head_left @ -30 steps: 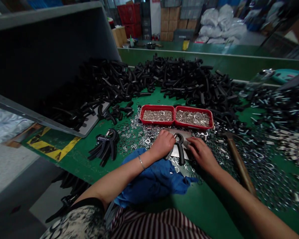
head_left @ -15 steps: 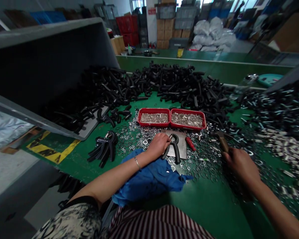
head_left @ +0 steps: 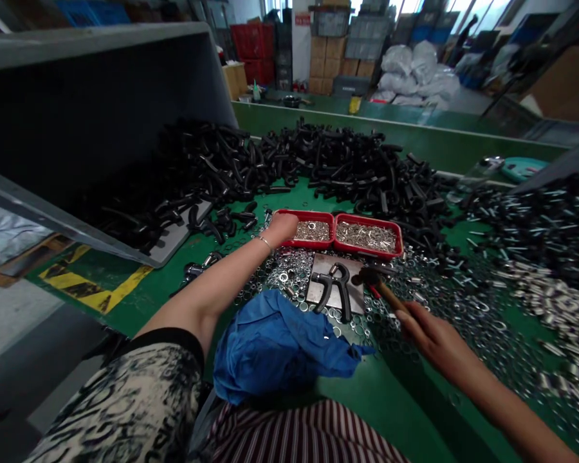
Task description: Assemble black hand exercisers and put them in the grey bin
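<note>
Your right hand [head_left: 427, 333] gripped the brown wooden-handled hammer [head_left: 388, 296]; your left hand [head_left: 284, 227] was at the left red rectangular tray [head_left: 313, 244], grip hidden!

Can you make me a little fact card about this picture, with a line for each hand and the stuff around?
Left hand: at the left end of the left red tray; fingers hidden
Right hand: gripping a wooden-handled hammer, its head near the metal plate's right edge
Mostly on plate: a black two-legged handle piece
Right red tray: small silvery metal parts
Near the body: crumpled blue cloth
Farther back: heaped black handles
</note>
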Demonstrator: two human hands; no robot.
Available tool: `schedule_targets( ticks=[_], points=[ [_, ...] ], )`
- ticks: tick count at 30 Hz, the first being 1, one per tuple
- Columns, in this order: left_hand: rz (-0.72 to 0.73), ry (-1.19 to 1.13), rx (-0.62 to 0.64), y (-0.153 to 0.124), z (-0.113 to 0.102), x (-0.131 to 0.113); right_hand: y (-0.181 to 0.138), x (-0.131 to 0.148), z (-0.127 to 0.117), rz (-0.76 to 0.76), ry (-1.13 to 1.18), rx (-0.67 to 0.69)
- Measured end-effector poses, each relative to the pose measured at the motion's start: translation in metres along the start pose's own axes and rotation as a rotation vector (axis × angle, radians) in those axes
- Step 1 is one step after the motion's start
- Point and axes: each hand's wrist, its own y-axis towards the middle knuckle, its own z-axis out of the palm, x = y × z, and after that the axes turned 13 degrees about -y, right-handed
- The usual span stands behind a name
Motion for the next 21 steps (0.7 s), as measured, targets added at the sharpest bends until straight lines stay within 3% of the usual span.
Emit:
schedule_targets(
  ticks=[5,10,14,18,21],
  points=[
    [0.043,0.029,-0.061,-0.01,0.007,-0.003,0.023,0.035,0.007,-0.039,-0.083,-0.135],
    [0.026,0.036,-0.117,-0.015,0.009,-0.003,0.042,0.042,0.017,-0.119,-0.126,0.078],
    [0.055,0.0,-0.178,-0.012,0.012,0.002,0.039,0.035,0.021,-0.04,-0.092,-0.096],
    [0.096,-0.065,-0.287,-0.021,0.009,-0.006,0.038,0.022,0.02,-0.035,-0.076,0.098],
    [0.207,-0.348,-0.309,-0.042,0.008,-0.029,0.035,0.02,0.015,-0.006,0.085,0.157]
  ],
)
